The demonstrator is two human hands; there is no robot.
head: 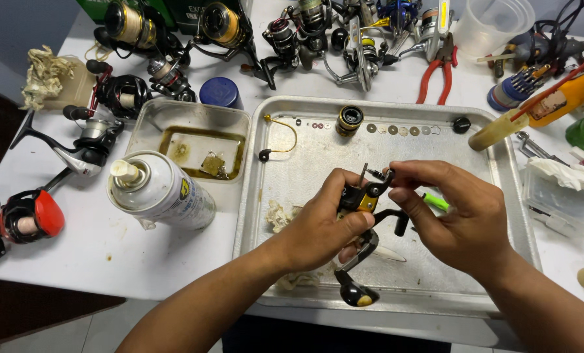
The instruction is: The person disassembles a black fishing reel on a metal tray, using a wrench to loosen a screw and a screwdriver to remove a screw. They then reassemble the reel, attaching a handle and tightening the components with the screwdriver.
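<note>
over a metal tray (501,196), the left hand (318,229) clamps a black-and-yellow reel body (359,199), its handle (354,278) hanging down toward the person. the right hand (465,219) comes in from the right, fingertips pinched together on the reel's upper end beside a thin upright shaft (363,174). a spray can (161,189) lies well left of the tray.
</note>
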